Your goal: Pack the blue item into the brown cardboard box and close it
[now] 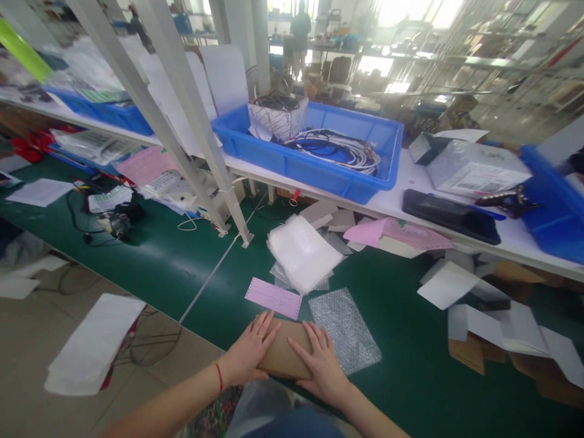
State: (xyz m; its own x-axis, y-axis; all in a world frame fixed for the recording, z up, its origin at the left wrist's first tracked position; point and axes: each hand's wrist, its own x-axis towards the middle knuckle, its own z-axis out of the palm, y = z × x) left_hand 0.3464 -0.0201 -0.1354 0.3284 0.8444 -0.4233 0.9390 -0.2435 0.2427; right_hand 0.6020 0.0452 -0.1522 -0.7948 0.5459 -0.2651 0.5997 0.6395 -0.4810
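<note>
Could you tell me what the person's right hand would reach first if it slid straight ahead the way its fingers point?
Probably the pink slip: the right hand rests on the brown box, fingers pointing up-left toward it, though depth is unclear.

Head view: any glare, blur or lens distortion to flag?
Head view: windows at top blow out to white, washing out the far shelving; straight white frame posts lean from wide-angle distortion; edges are soft. Both hands, left hand and right hand, on the flat brown cardboard box, are evenly lit and sharp.

Green bench (150, 261) strewn with papers; white shelf (410, 182) behind; bright windows (410, 12) far right; tan floor (27, 340) seen left.
</note>
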